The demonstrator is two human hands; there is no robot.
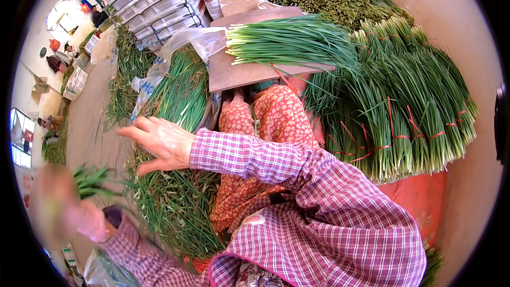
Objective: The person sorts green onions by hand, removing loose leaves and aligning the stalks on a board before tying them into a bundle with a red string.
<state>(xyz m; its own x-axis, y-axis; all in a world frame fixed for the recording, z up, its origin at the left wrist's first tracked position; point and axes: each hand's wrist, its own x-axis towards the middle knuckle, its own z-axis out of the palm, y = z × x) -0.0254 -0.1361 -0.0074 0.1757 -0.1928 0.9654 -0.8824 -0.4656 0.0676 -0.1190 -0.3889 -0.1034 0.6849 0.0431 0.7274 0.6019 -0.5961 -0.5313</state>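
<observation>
My right hand (162, 146) reaches across to the left, palm down, fingers spread and empty, above loose green leaves and trimmings (178, 202). At the far left my left hand (91, 224) is raised and mostly hidden by a blurred patch. A small bunch of green chives (91, 182) sticks out beside that patch, smeared by motion and seemingly held in this hand. Over my knees lies a board (226, 77) bearing a spread pile of chives (289, 42), pale stem ends to the left. A red band hangs at its front edge.
Banded chive bundles (393, 106) are stacked at the right on red sheeting (419, 196). Loose chives lie in a clear plastic bag (204, 42) left of the board. White crates (154, 2) rise behind. More greens (329, 2) fill the far right; other people sit far left.
</observation>
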